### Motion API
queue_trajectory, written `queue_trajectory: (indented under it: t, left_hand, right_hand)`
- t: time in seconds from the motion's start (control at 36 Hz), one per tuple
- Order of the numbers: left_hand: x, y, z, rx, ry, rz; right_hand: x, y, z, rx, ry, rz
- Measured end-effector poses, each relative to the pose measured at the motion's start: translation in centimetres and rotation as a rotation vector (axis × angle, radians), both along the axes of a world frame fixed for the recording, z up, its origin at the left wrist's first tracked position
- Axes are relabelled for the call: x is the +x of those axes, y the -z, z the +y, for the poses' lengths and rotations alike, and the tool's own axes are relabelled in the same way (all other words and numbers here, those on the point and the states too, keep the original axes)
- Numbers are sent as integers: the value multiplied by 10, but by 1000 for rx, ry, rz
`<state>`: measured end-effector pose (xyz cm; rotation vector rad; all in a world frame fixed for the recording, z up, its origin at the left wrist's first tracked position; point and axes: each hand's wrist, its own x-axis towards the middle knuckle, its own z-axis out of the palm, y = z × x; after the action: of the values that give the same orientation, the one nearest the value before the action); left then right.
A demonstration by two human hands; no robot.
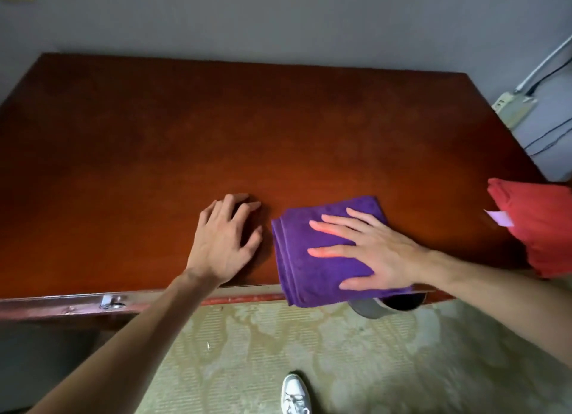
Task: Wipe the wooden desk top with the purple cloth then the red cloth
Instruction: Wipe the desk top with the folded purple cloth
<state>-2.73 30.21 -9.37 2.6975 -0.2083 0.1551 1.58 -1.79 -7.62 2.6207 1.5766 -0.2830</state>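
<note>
Folded purple terry cloth [312, 259] flat on reddish-brown wooden desk top [216, 129], overhanging 6 o'clock edge.
Right hand [374, 252] pressing it, fingers straight and spread; left hand [223, 243] at 9 o'clock, loosely spread, holding nothing; crumpled red cloth [538, 228] at 3 o'clock.

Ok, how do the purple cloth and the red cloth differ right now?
The purple cloth lies folded flat at the desk's near edge, slightly overhanging it; the red cloth sits bunched at the right edge, partly out of frame. The right hand presses flat on the purple one; nothing touches the red one. The red cloth shows a pale tag. Both rest on the desk.
</note>
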Motion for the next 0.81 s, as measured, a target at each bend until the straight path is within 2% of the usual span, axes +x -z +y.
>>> queue_trajectory:
  t: [0.11,0.25,0.39,0.5,0.64,0.81]
  left_hand:
    - [14,3,-24,-55,-28,-10]
    - [50,4,-43,-134,-61,3]
    - [96,5,-60,-40,119,8]
    - [124,5,-72,0,149,34]
    - [126,6,-73,54,164,45]
    - [127,6,-75,62,154,38]
  right_hand:
    - [41,-4,-3,13,-64,28]
    - [136,-3,-11,16,-100,-23]
    - [231,-3,-16,17,-141,-58]
    - [305,-6,-21,-2,-129,-74]
    - [385,-10,-25,-5,-21,-98]
    - [422,-7,-24,66,282,-42]
